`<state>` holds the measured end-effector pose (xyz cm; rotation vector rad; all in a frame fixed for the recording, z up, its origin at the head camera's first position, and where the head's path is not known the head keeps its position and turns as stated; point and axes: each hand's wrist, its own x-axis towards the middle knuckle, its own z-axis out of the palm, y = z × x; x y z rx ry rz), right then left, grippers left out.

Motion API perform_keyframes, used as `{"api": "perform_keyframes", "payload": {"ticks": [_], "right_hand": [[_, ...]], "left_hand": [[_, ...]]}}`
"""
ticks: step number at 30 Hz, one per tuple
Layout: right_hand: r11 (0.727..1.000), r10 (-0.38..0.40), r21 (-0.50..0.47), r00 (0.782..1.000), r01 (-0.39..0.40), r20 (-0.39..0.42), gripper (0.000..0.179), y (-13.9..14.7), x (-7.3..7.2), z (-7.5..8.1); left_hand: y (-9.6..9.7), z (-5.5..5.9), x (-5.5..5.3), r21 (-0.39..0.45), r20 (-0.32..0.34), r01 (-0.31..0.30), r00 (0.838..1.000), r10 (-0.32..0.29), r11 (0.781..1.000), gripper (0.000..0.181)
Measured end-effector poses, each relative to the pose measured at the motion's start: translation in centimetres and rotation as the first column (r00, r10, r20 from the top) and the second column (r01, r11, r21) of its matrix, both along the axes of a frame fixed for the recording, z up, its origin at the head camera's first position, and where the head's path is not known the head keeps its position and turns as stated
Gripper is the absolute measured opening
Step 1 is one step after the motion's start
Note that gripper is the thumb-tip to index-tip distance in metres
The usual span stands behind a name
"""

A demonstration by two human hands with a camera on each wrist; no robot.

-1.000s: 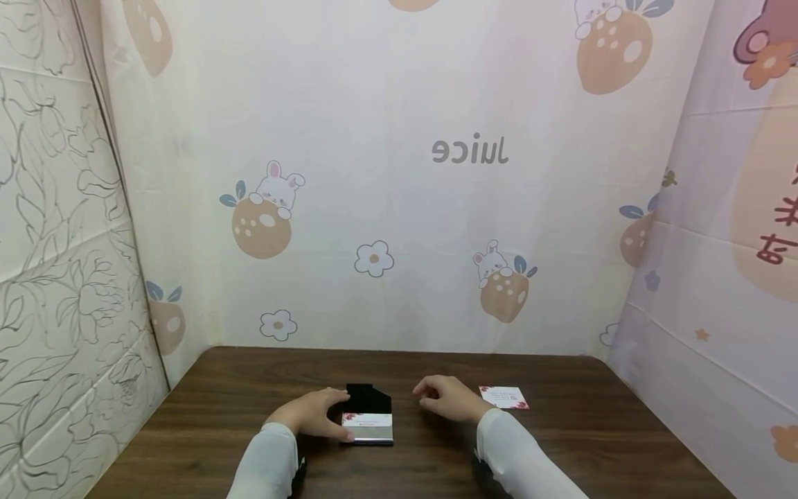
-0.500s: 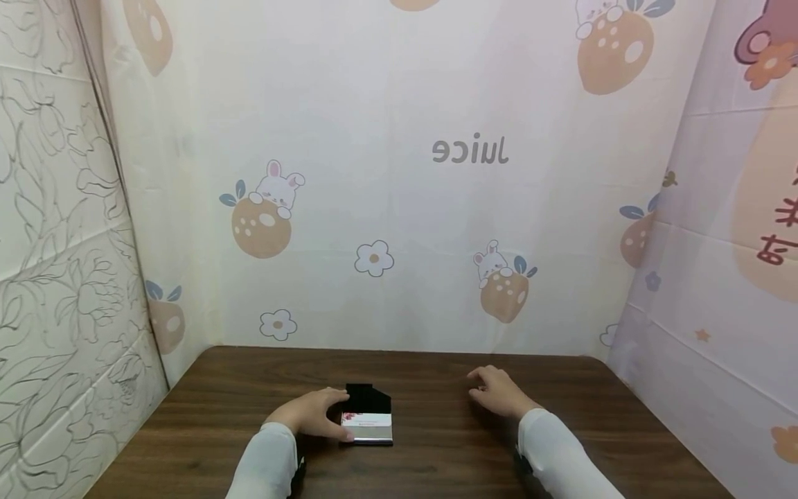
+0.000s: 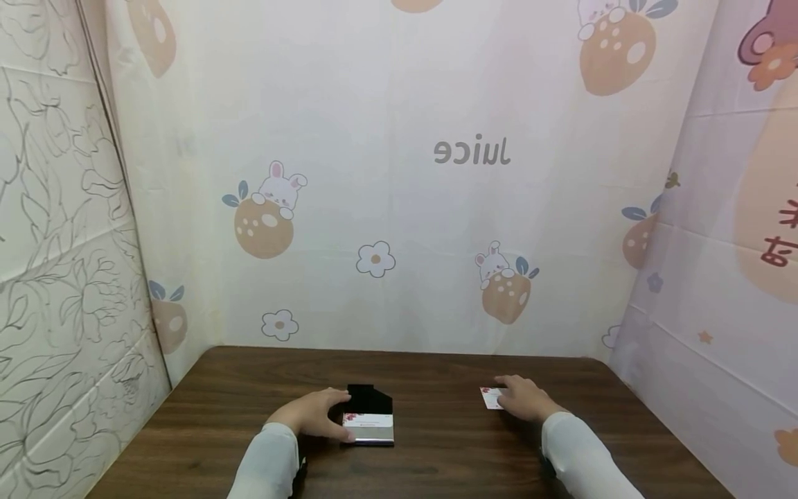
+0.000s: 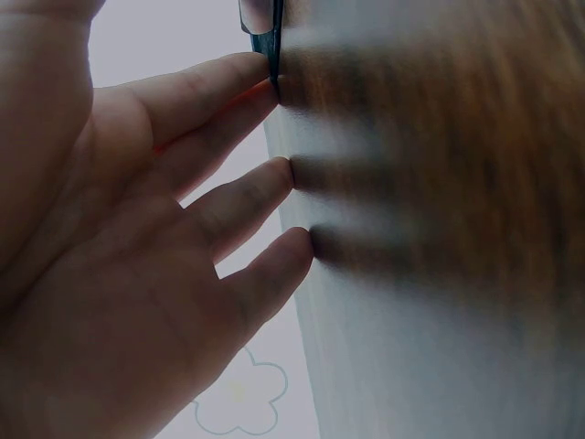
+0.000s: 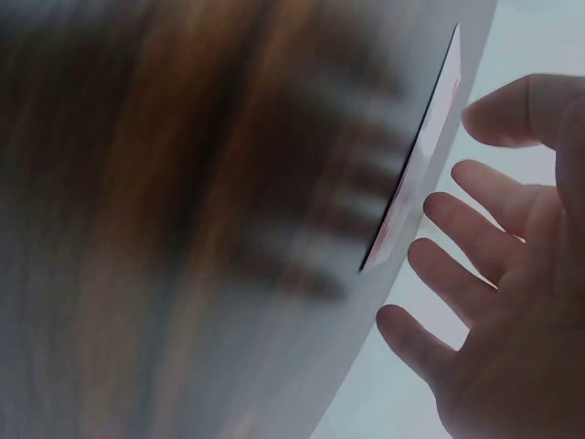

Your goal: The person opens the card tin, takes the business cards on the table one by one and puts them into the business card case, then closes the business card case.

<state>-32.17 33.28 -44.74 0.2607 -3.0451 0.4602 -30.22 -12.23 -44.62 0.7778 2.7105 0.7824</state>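
A card case (image 3: pixel 368 430) lies on the table with its black lid (image 3: pixel 369 400) folded back and a white floral business card showing inside. At its left edge rests my left hand (image 3: pixel 314 414), thumb over the near corner and index finger by the lid. The left wrist view has this hand's (image 4: pixel 174 210) fingers extended, tips at the tabletop. To the right, my right hand (image 3: pixel 526 399) hovers over a second business card (image 3: pixel 491 398) and hides its right part. In the right wrist view, the right hand's (image 5: pixel 494 265) spread fingers are above the flat card (image 5: pixel 416 174), apart from it.
The brown wooden table (image 3: pixel 430 464) extends around both hands. Behind it hangs a pale curtain (image 3: pixel 399 208) printed with rabbits, fruit and flowers. Patterned sheets close off the left and right sides.
My right hand has moved rightward, passing over the loose business card, and now stands at the card's right side, a bit lower than before. The left hand and card case have stayed put.
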Motion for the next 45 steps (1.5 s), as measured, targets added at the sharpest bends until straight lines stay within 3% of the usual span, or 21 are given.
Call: {"api": "perform_keyframes", "payload": {"ticks": [20,32,45], "right_hand": [[1.0,-0.001,0.031,0.999,-0.001,0.052,0.056,0.6,0.5,0.4],[1.0,0.002,0.013,0.996,-0.003,0.09,0.056,2.5,-0.1,1.0],[1.0,0.001,-0.006,0.977,0.001,0.213,0.048,3.3,-0.3,1.3]], "left_hand": [[-0.1,0.1,0.2,-0.004,0.008,-0.004,1.0,0.004,1.0,0.079],[0.1,0.1,0.1,-0.004,0.005,-0.002,1.0,0.002,1.0,0.079],[0.1,0.0,0.0,0.0,0.011,0.003,1.0,-0.003,1.0,0.079]]}}
